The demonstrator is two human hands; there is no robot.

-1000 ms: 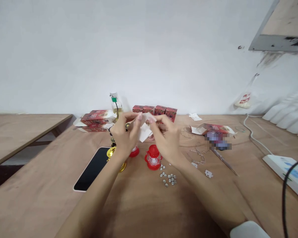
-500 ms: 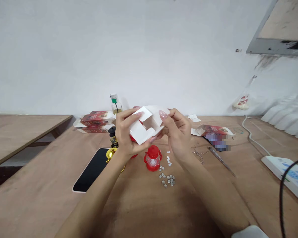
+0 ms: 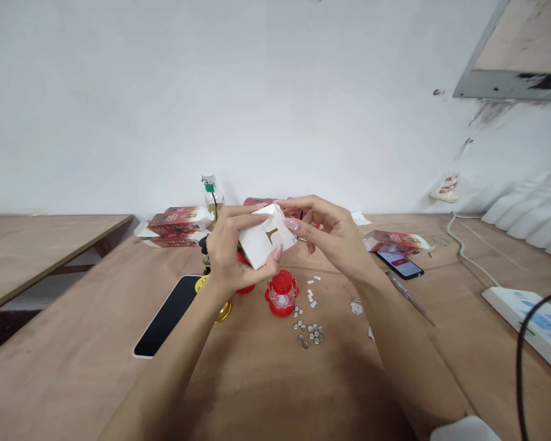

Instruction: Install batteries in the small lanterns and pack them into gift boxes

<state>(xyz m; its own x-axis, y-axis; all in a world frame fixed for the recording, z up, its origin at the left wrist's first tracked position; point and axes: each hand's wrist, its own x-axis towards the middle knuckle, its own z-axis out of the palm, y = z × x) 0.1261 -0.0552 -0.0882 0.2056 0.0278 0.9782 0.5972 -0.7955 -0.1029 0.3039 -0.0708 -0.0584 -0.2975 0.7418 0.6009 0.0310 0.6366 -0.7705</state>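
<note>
A small cardboard box [image 3: 255, 246] is held up over the table, its white end towards me, with flaps folded over a small gap. My left hand [image 3: 224, 252] is closed around its left side, thumb underneath. My right hand [image 3: 334, 236] pinches the box's right edge, thumb pressing on a white flap. Below stands a red mini lantern [image 3: 282, 298] with a wire handle. Several button cells [image 3: 316, 332] and small white scraps [image 3: 311, 295] lie beside it. Another red item [image 3: 245, 288] and a gold piece [image 3: 223, 312] are partly hidden behind my left hand and arm.
At the left lie a dark-screened phone [image 3: 168, 318] and red printed boxes [image 3: 177, 222], with a glass bottle [image 3: 212, 195] behind. At the right are another red box [image 3: 397, 241], a lit phone [image 3: 401, 264], a screwdriver [image 3: 408, 296] and a power strip [image 3: 528, 327] with cables.
The white flaps, standing open before, are folded in so that only a small gap shows. My right hand has turned over the box's top edge. More white scraps show on the table.
</note>
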